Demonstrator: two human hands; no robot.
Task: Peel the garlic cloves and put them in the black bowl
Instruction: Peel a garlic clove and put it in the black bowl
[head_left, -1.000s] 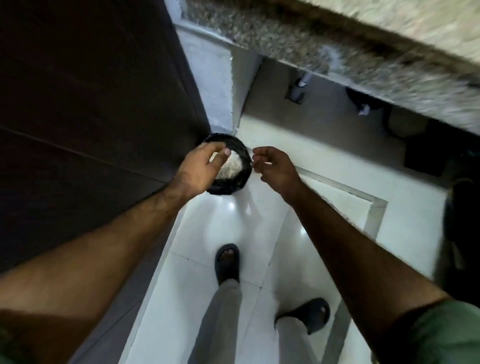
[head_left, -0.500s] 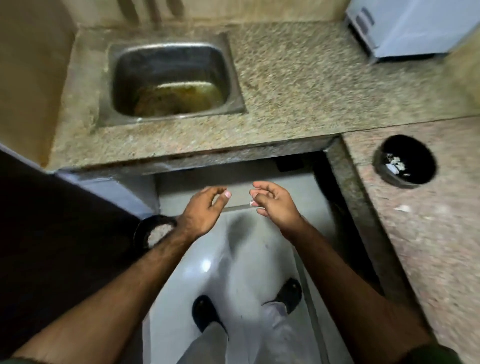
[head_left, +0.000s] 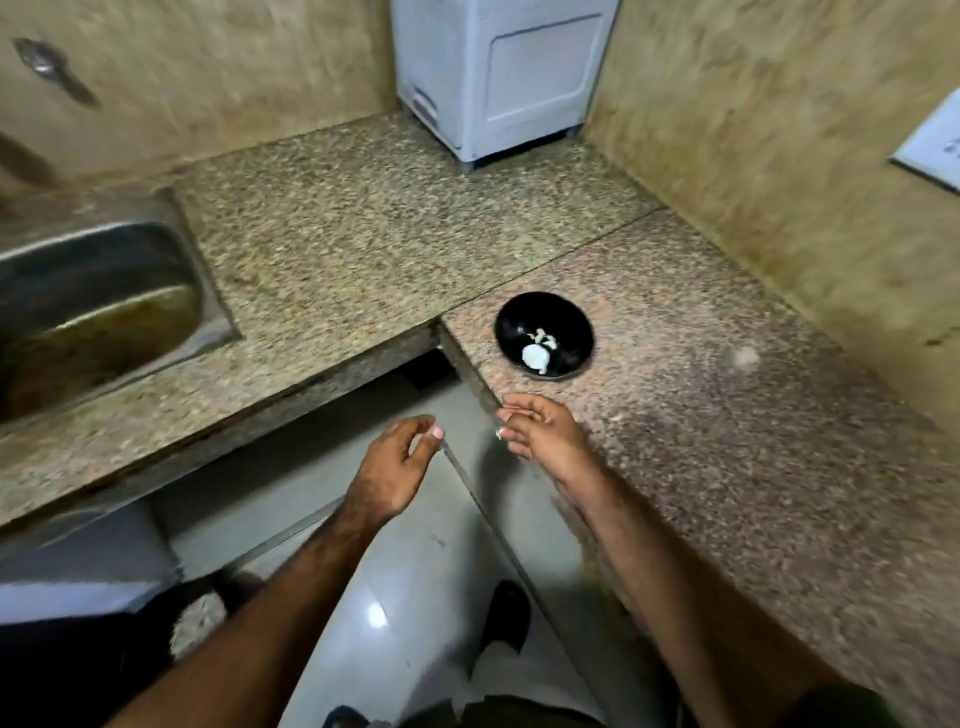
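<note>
View has swung up from the floor: a second ago I was over the peel bin down by the cabinet, now I face the tabletop (head_left: 701, 415). Black bowl (head_left: 566, 317) sits on it near the corner edge, a few peeled garlic cloves (head_left: 535, 356) inside. My right hand (head_left: 540, 434) pinches something small and pale at the fingertips, probably a clove, too blurred to confirm. My left hand (head_left: 397, 467) is loosely curled, holding nothing. Peel dump looks done; likely next: clove into bowl, just ahead of right hand.

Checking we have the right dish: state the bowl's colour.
Black bowl, white garlic inside; head view.
</note>
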